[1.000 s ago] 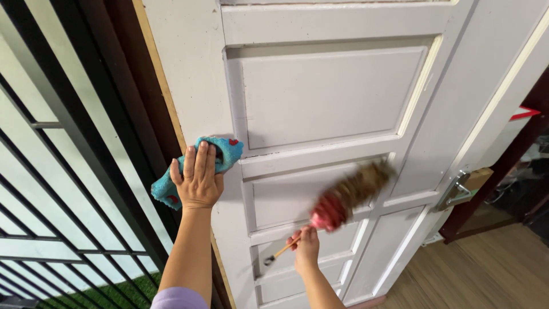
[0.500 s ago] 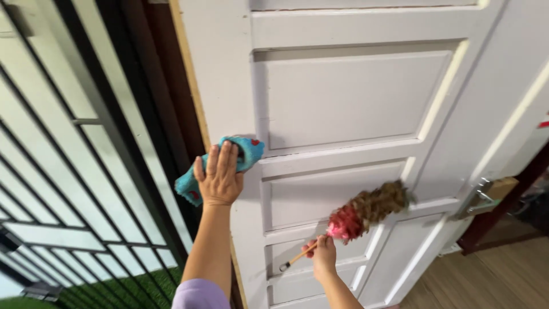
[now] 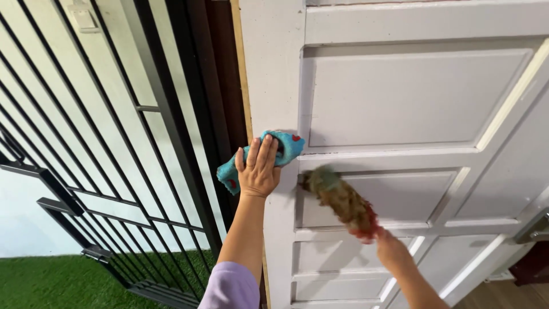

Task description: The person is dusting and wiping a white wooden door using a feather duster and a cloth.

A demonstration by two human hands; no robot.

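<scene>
White door (image 3: pixel 400 97): left hand (image 3: pixel 258 171) presses cloth (image 3: pixel 286 147) (turquoise).

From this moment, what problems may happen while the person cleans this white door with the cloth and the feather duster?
1. The left hand presses the blue cloth flat near the white door's edge, beside the black metal gate; if the door swings, the fingers might get pinched.
2. The feather duster in the right hand looks blurred close to the left hand, so it may knock it or scatter dust onto the cloth.
</scene>
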